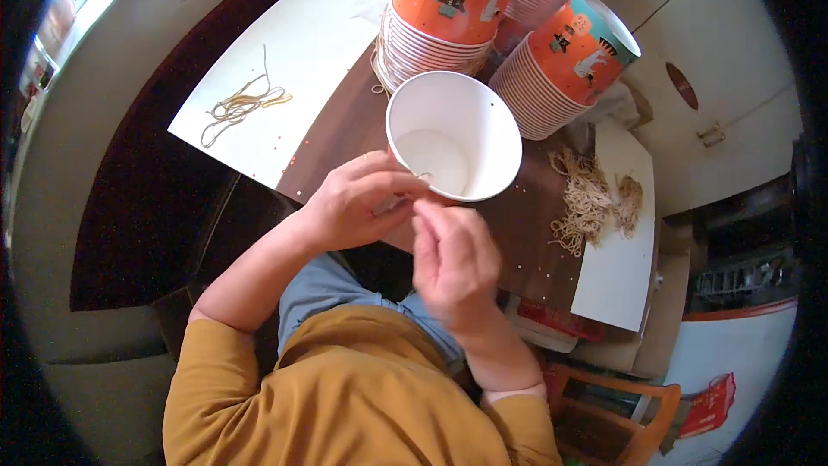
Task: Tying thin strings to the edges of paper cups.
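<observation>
A paper bucket, white inside, stands tipped toward me on the brown table, its mouth facing up. A small dark hole shows in its wall near the right rim. At its near rim my left hand is closed, fingers bent together, with a short bit of beige cord showing at the fingertips. Just right of it, my right hand is closed in a pinch, slightly blurred, its fingertips close to the left ones. What the right fingers hold is hidden.
Nested stacks of orange printed paper buckets stand behind. Loose cords lie on a white board at left; bundled beige cord lies at right, by another white board. Tiny paper bits dot the table. A wooden chair is at lower right.
</observation>
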The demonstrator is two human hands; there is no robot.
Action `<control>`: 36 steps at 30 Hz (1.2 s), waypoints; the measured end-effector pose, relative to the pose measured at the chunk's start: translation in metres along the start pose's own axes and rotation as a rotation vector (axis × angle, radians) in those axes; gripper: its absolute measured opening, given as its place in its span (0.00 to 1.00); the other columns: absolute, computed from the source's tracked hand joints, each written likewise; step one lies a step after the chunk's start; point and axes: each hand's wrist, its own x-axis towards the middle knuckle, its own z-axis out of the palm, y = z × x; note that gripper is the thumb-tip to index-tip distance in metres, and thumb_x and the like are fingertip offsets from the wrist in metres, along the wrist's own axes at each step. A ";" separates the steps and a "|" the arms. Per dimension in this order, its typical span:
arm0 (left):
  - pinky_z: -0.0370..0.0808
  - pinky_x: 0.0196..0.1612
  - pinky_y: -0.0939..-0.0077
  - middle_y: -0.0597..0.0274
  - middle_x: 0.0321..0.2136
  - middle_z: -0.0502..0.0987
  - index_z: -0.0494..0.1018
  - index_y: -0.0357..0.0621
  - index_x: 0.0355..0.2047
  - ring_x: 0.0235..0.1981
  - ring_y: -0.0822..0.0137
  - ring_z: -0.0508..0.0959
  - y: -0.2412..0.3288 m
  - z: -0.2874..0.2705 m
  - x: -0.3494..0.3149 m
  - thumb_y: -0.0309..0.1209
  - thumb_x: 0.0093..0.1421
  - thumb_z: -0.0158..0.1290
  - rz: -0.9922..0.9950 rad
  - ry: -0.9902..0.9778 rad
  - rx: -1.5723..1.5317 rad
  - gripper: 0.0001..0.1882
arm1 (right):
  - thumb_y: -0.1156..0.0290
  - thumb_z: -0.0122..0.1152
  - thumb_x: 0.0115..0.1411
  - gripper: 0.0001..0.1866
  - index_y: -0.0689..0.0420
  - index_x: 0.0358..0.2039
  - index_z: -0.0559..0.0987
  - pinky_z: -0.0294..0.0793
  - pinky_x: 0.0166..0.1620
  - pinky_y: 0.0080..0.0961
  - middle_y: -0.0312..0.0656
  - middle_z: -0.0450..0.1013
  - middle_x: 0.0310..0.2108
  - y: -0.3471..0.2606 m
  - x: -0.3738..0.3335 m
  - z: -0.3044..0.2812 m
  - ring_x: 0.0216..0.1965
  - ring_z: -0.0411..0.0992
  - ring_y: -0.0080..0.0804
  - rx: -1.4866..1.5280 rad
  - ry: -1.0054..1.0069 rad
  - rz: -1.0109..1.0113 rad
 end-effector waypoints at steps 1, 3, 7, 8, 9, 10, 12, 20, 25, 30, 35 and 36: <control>0.76 0.37 0.70 0.55 0.32 0.76 0.76 0.40 0.36 0.33 0.57 0.78 -0.003 0.000 -0.003 0.21 0.47 0.61 0.080 0.011 0.038 0.14 | 0.78 0.60 0.53 0.13 0.61 0.41 0.74 0.71 0.32 0.31 0.42 0.69 0.28 -0.006 -0.005 0.003 0.29 0.70 0.36 0.037 0.007 -0.033; 0.75 0.34 0.69 0.58 0.29 0.75 0.75 0.40 0.35 0.30 0.59 0.77 -0.008 0.001 -0.004 0.21 0.46 0.61 0.196 0.039 0.081 0.14 | 0.79 0.58 0.53 0.13 0.62 0.41 0.74 0.71 0.33 0.32 0.41 0.68 0.27 -0.017 -0.013 0.010 0.28 0.70 0.36 0.093 -0.067 -0.100; 0.73 0.31 0.70 0.60 0.26 0.74 0.74 0.40 0.32 0.27 0.61 0.75 -0.007 -0.001 -0.006 0.19 0.46 0.59 0.285 0.050 0.150 0.12 | 0.72 0.62 0.49 0.09 0.56 0.30 0.72 0.69 0.32 0.32 0.38 0.68 0.25 -0.016 -0.013 -0.002 0.25 0.69 0.36 0.177 -0.128 -0.111; 0.73 0.32 0.70 0.60 0.26 0.74 0.74 0.41 0.32 0.27 0.61 0.75 -0.007 -0.003 -0.008 0.19 0.45 0.59 0.275 0.042 0.167 0.11 | 0.70 0.63 0.47 0.09 0.54 0.27 0.71 0.68 0.33 0.33 0.39 0.69 0.26 -0.006 -0.005 -0.009 0.25 0.69 0.37 0.155 -0.023 -0.084; 0.73 0.33 0.69 0.61 0.27 0.74 0.74 0.42 0.31 0.27 0.61 0.75 -0.007 -0.004 -0.009 0.18 0.45 0.58 0.256 0.037 0.139 0.11 | 0.71 0.62 0.46 0.08 0.54 0.26 0.71 0.68 0.36 0.36 0.40 0.70 0.27 0.004 0.005 -0.020 0.28 0.69 0.39 0.134 0.010 -0.043; 0.73 0.33 0.69 0.61 0.27 0.74 0.74 0.42 0.31 0.27 0.61 0.75 -0.007 -0.007 -0.013 0.18 0.45 0.58 0.240 0.042 0.156 0.11 | 0.70 0.63 0.46 0.09 0.54 0.27 0.72 0.67 0.39 0.38 0.41 0.71 0.30 0.010 0.016 -0.027 0.33 0.69 0.41 0.081 -0.062 0.039; 0.73 0.33 0.69 0.60 0.27 0.75 0.74 0.43 0.31 0.28 0.61 0.76 -0.005 -0.006 -0.008 0.18 0.44 0.58 0.258 0.024 0.126 0.12 | 0.71 0.62 0.47 0.10 0.56 0.31 0.74 0.67 0.40 0.35 0.42 0.70 0.35 0.017 0.032 -0.029 0.37 0.69 0.41 0.074 -0.177 0.063; 0.73 0.34 0.71 0.63 0.28 0.77 0.73 0.44 0.30 0.29 0.63 0.78 0.004 -0.007 -0.017 0.18 0.43 0.57 0.113 0.055 0.034 0.13 | 0.79 0.65 0.47 0.11 0.57 0.33 0.77 0.70 0.33 0.31 0.39 0.72 0.29 0.009 0.020 -0.020 0.28 0.71 0.38 -0.024 -0.206 -0.035; 0.71 0.32 0.72 0.63 0.27 0.77 0.72 0.44 0.29 0.28 0.64 0.77 0.007 -0.006 -0.021 0.19 0.43 0.58 0.141 0.070 0.094 0.12 | 0.77 0.62 0.50 0.14 0.60 0.39 0.75 0.72 0.39 0.34 0.45 0.71 0.36 -0.004 0.007 -0.021 0.36 0.72 0.42 0.060 -0.108 0.184; 0.71 0.32 0.72 0.64 0.26 0.76 0.72 0.45 0.30 0.27 0.65 0.77 0.011 -0.008 -0.013 0.19 0.43 0.57 0.185 0.032 0.133 0.12 | 0.75 0.59 0.50 0.13 0.58 0.38 0.74 0.71 0.38 0.33 0.43 0.69 0.35 0.022 0.034 -0.017 0.34 0.71 0.40 0.015 -0.227 -0.137; 0.70 0.32 0.73 0.64 0.26 0.77 0.72 0.45 0.29 0.27 0.65 0.77 0.018 -0.013 -0.015 0.18 0.42 0.58 0.174 0.038 0.127 0.12 | 0.79 0.62 0.47 0.11 0.58 0.34 0.77 0.70 0.32 0.32 0.41 0.72 0.30 0.008 0.029 -0.020 0.28 0.71 0.38 -0.055 -0.299 -0.180; 0.70 0.33 0.73 0.64 0.26 0.77 0.72 0.45 0.29 0.27 0.65 0.77 0.019 -0.010 -0.017 0.18 0.42 0.58 0.140 0.088 0.129 0.13 | 0.81 0.63 0.48 0.09 0.59 0.32 0.77 0.71 0.30 0.31 0.41 0.73 0.27 -0.001 0.025 -0.022 0.26 0.72 0.38 -0.061 -0.239 -0.111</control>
